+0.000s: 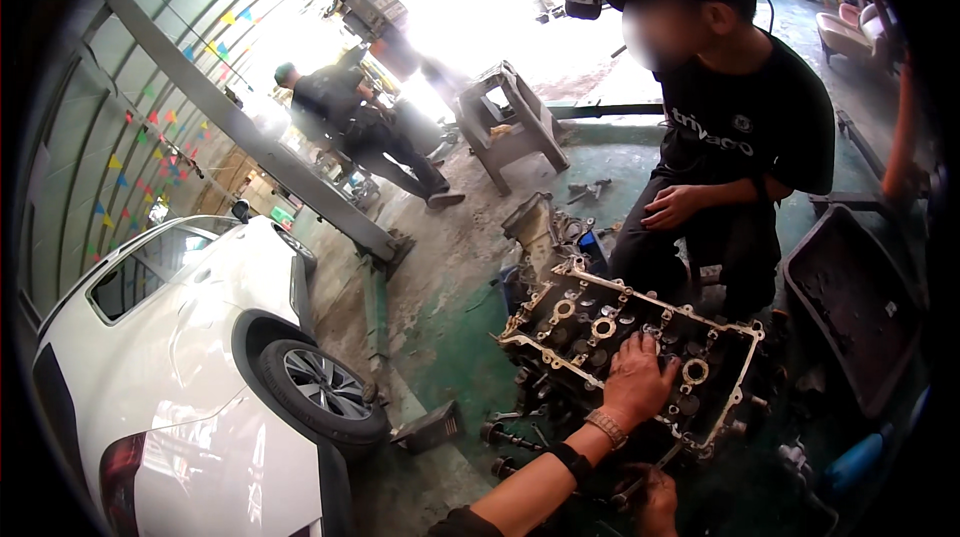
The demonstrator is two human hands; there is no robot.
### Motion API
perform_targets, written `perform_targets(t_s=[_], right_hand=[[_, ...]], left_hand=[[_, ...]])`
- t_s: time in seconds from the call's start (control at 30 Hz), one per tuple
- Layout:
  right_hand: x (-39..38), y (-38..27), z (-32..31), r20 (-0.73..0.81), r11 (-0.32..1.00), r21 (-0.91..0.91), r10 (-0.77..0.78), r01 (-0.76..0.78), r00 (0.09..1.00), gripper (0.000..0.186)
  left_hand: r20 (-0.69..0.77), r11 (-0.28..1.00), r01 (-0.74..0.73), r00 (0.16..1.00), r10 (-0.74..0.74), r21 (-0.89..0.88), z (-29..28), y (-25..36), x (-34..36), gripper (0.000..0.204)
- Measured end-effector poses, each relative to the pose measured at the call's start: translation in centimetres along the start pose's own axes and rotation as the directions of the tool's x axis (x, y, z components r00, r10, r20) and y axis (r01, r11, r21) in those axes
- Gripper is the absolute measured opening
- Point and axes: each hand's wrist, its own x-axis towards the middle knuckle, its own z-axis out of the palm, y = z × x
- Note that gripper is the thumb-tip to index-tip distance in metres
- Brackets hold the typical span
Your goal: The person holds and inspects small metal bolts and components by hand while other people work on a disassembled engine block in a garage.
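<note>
A metal engine cylinder head (732, 357) lies tilted before me, its machined rim and round openings facing up. My left hand (640, 377) is on its middle, fingers bent down and closed over a small spot; whatever they grip is hidden. My right hand (655, 502) is low at the near edge, closed on a thin metal rod (666, 459) that angles toward the head. Dark metal parts (500, 434) lie left of my forearm. Across the head sits a co-worker in black (740, 127), a hand (672, 205) resting at the lap.
A white car (180, 357) stands left, beside a lift post (230, 117). Another person (345, 127) stands behind, near a grey stool (530, 142). A black tray (850, 307) and blue bottle (850, 457) are right. Loose parts (590, 192) lie on the floor.
</note>
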Motion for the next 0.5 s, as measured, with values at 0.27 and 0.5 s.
perform_targets(t_s=[0.27, 0.5], right_hand=[[0.09, -0.27, 0.35, 0.021, 0.999, -0.045, -0.006, 0.006, 1.000, 0.045], [0.31, -0.70, 0.50, 0.057, 0.973, -0.226, -0.025, 0.038, 0.998, 0.038]], left_hand=[[-0.025, 1.000, -0.026, 0.999, 0.026, -0.003, 0.02, -0.05, -0.02, 0.059], [-0.040, 1.000, -0.031, 0.999, 0.031, -0.006, -0.02, -0.05, -0.04, 0.056]])
